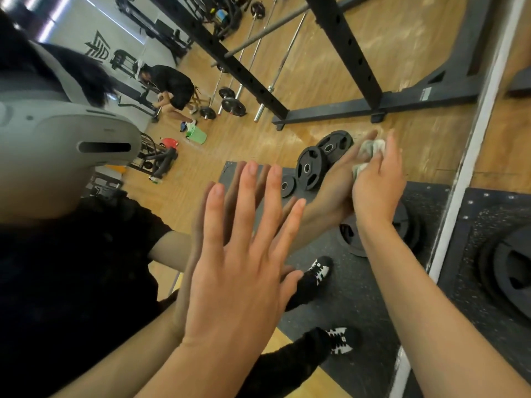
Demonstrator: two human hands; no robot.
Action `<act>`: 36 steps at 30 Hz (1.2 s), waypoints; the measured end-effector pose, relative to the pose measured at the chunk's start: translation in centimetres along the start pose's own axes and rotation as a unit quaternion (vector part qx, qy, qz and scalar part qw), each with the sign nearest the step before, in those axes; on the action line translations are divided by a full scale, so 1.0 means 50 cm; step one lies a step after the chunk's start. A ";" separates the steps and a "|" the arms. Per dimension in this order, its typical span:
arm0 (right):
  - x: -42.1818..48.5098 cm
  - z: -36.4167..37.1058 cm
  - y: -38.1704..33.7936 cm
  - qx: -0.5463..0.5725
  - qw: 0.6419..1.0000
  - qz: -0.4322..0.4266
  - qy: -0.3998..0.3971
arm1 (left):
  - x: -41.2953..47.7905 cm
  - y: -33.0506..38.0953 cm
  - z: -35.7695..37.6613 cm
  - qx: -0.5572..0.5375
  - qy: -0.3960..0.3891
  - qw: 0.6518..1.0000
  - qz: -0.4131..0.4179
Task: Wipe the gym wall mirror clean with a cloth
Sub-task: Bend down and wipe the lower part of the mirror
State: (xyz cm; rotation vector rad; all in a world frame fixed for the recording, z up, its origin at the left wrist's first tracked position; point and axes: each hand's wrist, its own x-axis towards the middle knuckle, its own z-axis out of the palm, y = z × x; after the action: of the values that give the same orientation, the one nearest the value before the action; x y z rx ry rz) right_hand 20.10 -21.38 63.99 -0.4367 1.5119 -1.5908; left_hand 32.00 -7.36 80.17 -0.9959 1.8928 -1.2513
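Glossy mirror (330, 67), soft crumpled cloth (370, 149)

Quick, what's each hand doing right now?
Left hand: open, fingers spread, flat against the wall mirror.
Right hand: closed around a wadded cloth, holding it against the mirror.
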 end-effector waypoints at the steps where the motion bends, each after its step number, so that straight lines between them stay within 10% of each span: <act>1: -0.013 -0.003 0.002 0.010 1.000 -0.002 -0.007 | 0.000 0.000 0.000 0.001 0.000 1.000 -0.001; 9: -0.424 -0.052 0.189 -0.039 0.997 -0.054 -0.048 | 0.000 0.001 0.000 -0.019 -0.012 1.000 -0.016; 20: 0.084 -0.002 0.043 0.062 0.997 -0.016 -0.031 | -0.001 0.000 0.008 0.009 -0.041 0.999 -0.011; 30: -0.300 -0.058 0.201 -0.017 0.999 -0.033 -0.035 | 0.014 0.009 0.004 -0.123 0.029 0.991 -0.041; 36: -0.231 -0.066 0.152 -0.015 0.997 -0.025 -0.070 | -0.004 0.004 -0.011 0.023 -0.027 0.999 -0.014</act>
State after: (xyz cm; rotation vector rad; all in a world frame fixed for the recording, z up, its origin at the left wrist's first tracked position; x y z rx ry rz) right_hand 26.66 -9.53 59.81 -0.5940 1.4308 -1.5434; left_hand 31.59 -6.87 80.18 -1.0259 1.8064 -1.2658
